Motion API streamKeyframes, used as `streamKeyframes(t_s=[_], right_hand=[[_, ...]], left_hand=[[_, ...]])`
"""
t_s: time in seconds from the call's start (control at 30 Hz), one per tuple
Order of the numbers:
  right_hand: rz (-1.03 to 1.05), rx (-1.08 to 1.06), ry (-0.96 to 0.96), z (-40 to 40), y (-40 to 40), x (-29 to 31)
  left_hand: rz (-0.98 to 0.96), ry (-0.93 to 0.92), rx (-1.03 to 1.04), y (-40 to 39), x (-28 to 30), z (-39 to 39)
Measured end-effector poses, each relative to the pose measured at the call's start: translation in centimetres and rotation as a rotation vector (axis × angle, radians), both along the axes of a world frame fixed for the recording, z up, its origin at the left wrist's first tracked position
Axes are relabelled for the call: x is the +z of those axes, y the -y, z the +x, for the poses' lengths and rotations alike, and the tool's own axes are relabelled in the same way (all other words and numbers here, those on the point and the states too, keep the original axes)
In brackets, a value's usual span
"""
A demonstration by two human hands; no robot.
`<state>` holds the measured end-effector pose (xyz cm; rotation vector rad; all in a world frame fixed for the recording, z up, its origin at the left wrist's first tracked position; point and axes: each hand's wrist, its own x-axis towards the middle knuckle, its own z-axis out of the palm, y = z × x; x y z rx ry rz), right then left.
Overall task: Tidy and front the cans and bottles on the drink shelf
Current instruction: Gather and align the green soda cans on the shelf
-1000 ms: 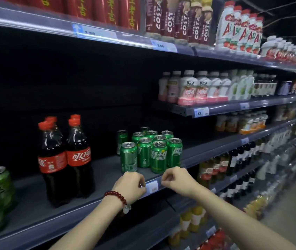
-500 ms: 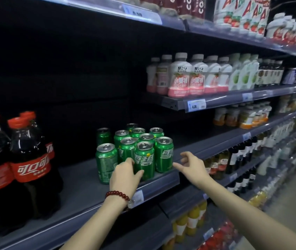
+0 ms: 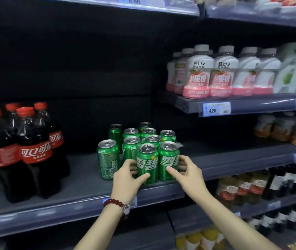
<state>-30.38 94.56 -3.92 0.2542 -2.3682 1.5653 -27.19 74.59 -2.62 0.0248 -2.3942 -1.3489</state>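
Several green Sprite cans (image 3: 143, 138) stand in a cluster on the grey drink shelf (image 3: 82, 179). My left hand (image 3: 128, 179), with a red bead bracelet at the wrist, grips the front left can (image 3: 147, 163), thumb on its label and fingers behind it. My right hand (image 3: 188, 174) grips the front right can (image 3: 168, 159) beside it, thumb on the label and fingers curled round its right side. One can (image 3: 108, 159) stands apart at the left with its back label facing out. Several dark cola bottles (image 3: 29, 152) with red caps stand further left.
Pink and white drink bottles (image 3: 208, 73) line a higher shelf at the right, with a 4.20 price tag (image 3: 215, 109) on its edge. Lower shelves at the right hold dark bottles (image 3: 288, 179) and yellow bottles (image 3: 203, 239). Bare shelf lies between cans and cola.
Both hands rose from the shelf edge onto the two front cans and now grip them. The view has shifted right and closer to the cans.
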Motion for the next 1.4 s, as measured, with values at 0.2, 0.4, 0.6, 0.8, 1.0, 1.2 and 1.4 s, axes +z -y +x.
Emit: streamKeyframes(t_s=[0.2,0.4,0.6,0.8,1.0,1.2,1.4], right_hand=[[-0.001,0.000,-0.063,-0.2,0.2,-1.4],[-0.094,0.023,-0.070,-0.2,0.8,-2.5],[-0.154,0.002,-0.115,-0.1,1.0,-3.1],[-0.177,0.010,-0.137,0.1,1.2,-3.6],[-0.165,0.021,-0.127,0.1,1.3,-3.6],[-0.179,-0.012,-0.115,0.1,1.5,-3.7],[-0.186,-0.062,-0.108,0.8,2.2,-3.4]], left_hand=[[-0.027,-0.035,0.046,-0.7,-0.7,0.3],[-0.002,-0.015,0.014,-0.3,-0.9,0.4],[0.033,-0.022,0.045,-0.6,-1.1,0.3],[0.008,-0.057,0.072,-1.0,-1.5,0.6],[-0.021,-0.076,0.051,-0.7,-1.7,1.0],[0.055,-0.294,0.342,3.4,-0.4,1.7],[0.076,-0.123,0.402,6.5,0.3,-0.2]])
